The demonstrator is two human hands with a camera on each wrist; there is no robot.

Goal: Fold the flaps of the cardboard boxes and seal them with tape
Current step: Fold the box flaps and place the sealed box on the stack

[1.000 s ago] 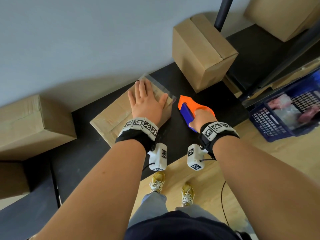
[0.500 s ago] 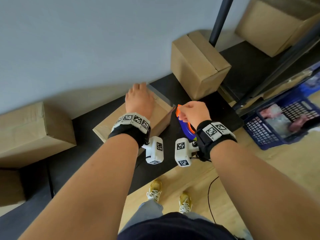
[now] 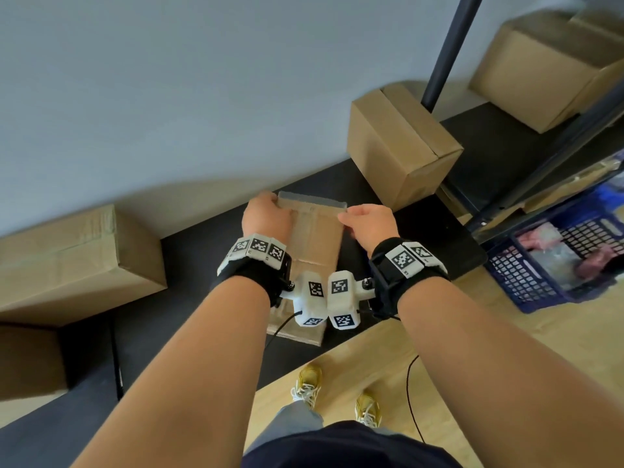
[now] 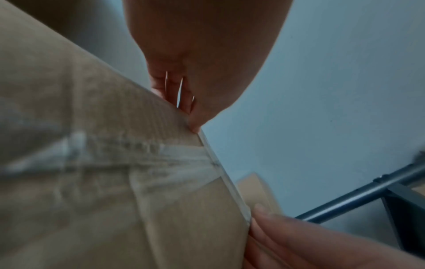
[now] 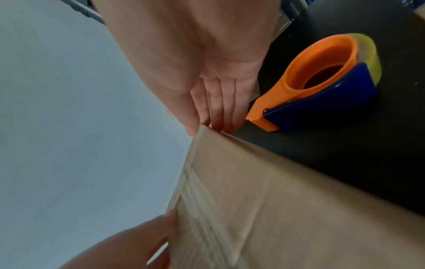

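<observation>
A taped cardboard box (image 3: 315,238) stands on the black mat (image 3: 202,319), its long side pointing away from me and a clear tape strip along its seam. My left hand (image 3: 266,214) grips its far left corner, fingers curled over the far edge. My right hand (image 3: 366,221) pinches the far right corner, thumb on top. In the left wrist view my left hand (image 4: 190,116) meets the box (image 4: 115,182) at that corner. The right wrist view shows my right hand (image 5: 207,123) on the box (image 5: 276,200), and the orange and blue tape dispenser (image 5: 322,81) lying free on the mat.
A closed box (image 3: 401,143) stands just beyond on the right, by a black pole (image 3: 445,52). A larger taped box (image 3: 67,261) lies at the left, another box (image 3: 547,69) at the far right. A blue basket (image 3: 557,261) sits on the wooden floor.
My right hand let go of the tape dispenser and moved onto the box. The box has turned lengthwise away from me, and both hands now hold its far corners.
</observation>
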